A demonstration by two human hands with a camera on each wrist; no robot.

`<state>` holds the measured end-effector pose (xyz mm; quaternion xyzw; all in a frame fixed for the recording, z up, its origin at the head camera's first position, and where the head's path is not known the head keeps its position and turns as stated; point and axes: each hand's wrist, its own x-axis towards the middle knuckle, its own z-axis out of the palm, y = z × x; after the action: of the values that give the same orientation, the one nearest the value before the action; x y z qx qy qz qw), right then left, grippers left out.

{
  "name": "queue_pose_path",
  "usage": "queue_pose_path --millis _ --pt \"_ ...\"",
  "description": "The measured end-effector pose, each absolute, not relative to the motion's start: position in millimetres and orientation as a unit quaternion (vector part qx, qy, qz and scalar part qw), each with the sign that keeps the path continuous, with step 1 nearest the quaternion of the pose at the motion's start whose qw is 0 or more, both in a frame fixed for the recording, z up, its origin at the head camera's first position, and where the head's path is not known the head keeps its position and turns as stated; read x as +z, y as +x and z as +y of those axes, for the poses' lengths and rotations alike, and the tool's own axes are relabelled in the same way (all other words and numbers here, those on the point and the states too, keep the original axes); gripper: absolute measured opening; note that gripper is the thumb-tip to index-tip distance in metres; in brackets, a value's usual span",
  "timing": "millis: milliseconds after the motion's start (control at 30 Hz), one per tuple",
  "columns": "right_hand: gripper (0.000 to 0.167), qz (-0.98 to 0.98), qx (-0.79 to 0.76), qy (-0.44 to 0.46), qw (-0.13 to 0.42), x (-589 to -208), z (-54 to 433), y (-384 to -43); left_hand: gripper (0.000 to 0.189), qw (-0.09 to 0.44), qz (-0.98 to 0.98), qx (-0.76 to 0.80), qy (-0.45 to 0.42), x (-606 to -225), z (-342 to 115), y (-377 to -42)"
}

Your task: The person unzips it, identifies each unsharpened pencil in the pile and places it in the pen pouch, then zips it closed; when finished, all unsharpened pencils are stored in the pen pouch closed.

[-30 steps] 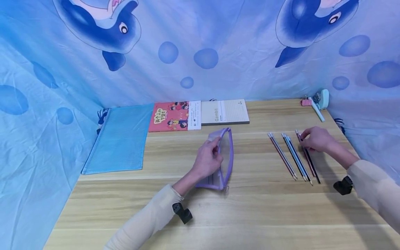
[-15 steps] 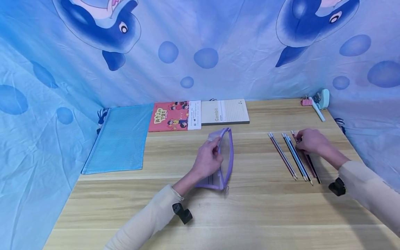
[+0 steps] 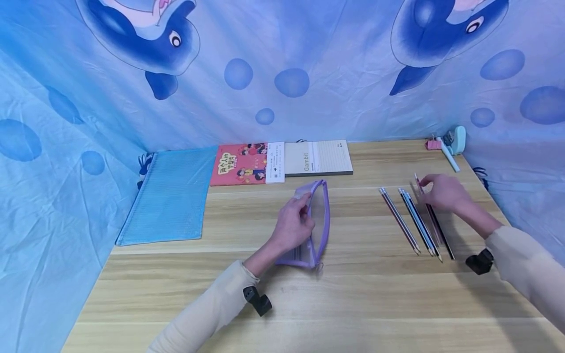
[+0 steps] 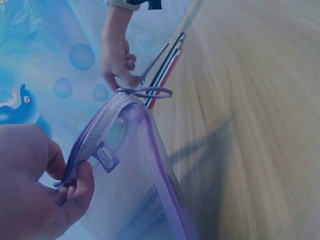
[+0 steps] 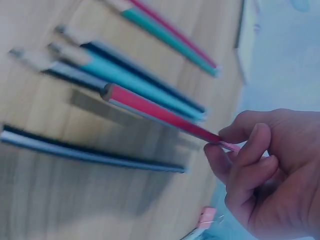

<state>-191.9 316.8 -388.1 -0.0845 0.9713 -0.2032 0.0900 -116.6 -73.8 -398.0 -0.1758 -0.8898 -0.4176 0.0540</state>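
My left hand (image 3: 291,223) pinches the zip edge of a see-through mesh pencil pouch (image 3: 326,223) with purple trim; its mouth gapes toward the right. In the left wrist view, thumb and fingers grip the pouch's zip strip (image 4: 92,137). At the right, my right hand (image 3: 446,192) pinches a red pencil (image 5: 155,110) near one end, and the pencil is raised off the table. Beneath it lies a dark pencil (image 5: 90,152). To its left are blue and dark pencils (image 5: 145,90), then a red and green pair (image 5: 170,40).
A blue mesh folder (image 3: 165,196) lies at the left. Beside it are a red booklet (image 3: 240,164) and a notepad (image 3: 320,158). At the back right sit a pink sharpener-like block (image 3: 433,144), a light blue pen-like stick (image 3: 449,156) and a teal item (image 3: 459,139).
My right hand has shifted slightly left, then back and up, lifting the red pencil from beside the dark one. The left hand and pouch have stayed put.
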Motion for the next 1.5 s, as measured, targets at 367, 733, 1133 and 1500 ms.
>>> queue_pose_path --millis 367,733,1133,1500 --pt "0.052 0.883 -0.434 -0.023 0.177 -363 262 -177 0.062 0.059 -0.889 -0.419 -0.174 -393 -77 -116" --pt "0.049 0.797 -0.575 -0.012 0.185 -352 196 -168 0.062 0.054 -0.889 -0.423 -0.165 -394 -78 -118" --pt "0.045 0.754 -0.633 -0.007 0.173 -368 138 -162 0.063 0.047 -0.888 -0.43 -0.159 -395 -74 -118" --pt "0.044 0.737 -0.658 -0.019 0.154 -386 107 -149 0.063 0.052 -0.889 -0.431 -0.148 -393 -75 -117"
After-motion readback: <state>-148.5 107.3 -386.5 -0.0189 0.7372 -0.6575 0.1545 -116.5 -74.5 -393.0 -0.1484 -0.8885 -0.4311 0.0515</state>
